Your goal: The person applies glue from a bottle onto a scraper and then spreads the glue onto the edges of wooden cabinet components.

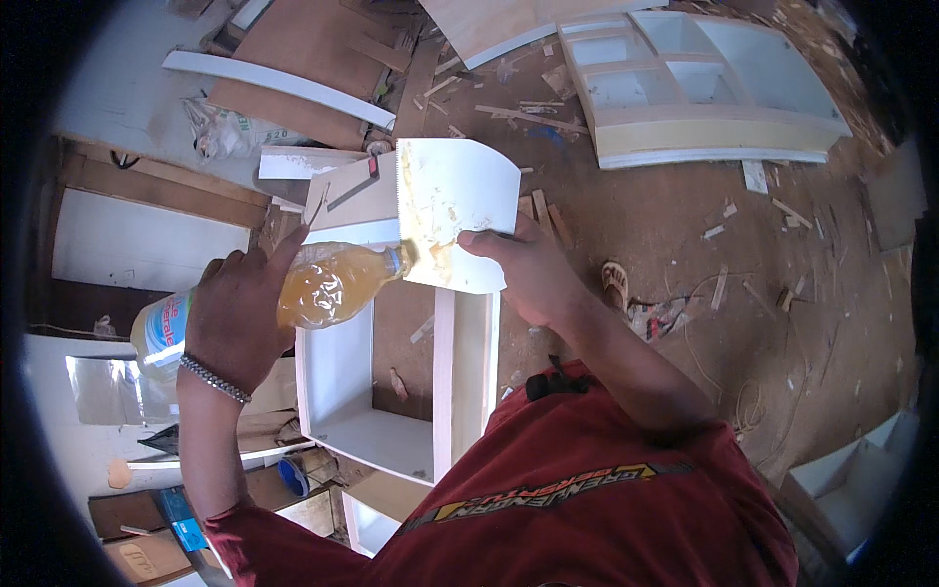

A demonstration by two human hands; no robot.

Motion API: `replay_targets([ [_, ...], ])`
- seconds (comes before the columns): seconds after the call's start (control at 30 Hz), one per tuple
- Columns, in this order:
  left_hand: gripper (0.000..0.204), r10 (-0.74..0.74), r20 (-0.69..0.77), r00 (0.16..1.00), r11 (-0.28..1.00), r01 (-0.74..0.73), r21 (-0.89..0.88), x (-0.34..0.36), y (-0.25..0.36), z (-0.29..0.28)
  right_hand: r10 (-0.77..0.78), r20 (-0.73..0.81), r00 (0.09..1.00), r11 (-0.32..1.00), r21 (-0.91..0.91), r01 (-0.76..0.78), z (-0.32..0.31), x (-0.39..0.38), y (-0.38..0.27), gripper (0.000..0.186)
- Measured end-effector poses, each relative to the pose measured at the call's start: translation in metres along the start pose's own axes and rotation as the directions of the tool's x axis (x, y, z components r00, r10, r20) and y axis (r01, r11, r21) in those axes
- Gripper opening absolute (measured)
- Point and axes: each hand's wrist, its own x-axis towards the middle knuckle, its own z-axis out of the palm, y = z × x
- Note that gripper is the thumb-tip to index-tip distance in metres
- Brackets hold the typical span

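Wood scraps [536,118] litter the brown floor [675,245] around an open white cabinet frame [444,391]. Over it, the left grip [235,318] is clamped around a tipped bottle [328,279], its mouth at the toothed edge of a white sheet [474,186] pinched in the right grip [528,272]. Yellowish smears [442,262] already mark the sheet; plenty of amber liquid [342,298] remains, so the work seems only partway along. Bottle and sheet hide part of the frame; a compartmented unit [704,137] stands beyond.
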Motion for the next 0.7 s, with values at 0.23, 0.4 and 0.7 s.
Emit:
replay_targets([
  [0.23,0.098,-0.082,0.051,0.995,0.968,0.092,-0.236,0.121,-0.024,-0.089,0.007,-0.016,1.000,0.996,-0.093,-0.008,-0.010,0.088,-0.161,0.051],
  [0.4,0.105,-0.128,-0.067,0.990,0.969,0.111,-0.223,0.187,-0.032,-0.139,0.027,0.012,1.000,0.986,-0.162,-0.025,-0.042,0.140,-0.213,0.050],
  [0.7,0.104,-0.228,-0.082,0.970,0.898,0.176,-0.403,0.277,-0.065,-0.152,0.092,0.021,0.996,0.732,-0.679,-0.053,-0.043,0.203,-0.272,0.045],
])
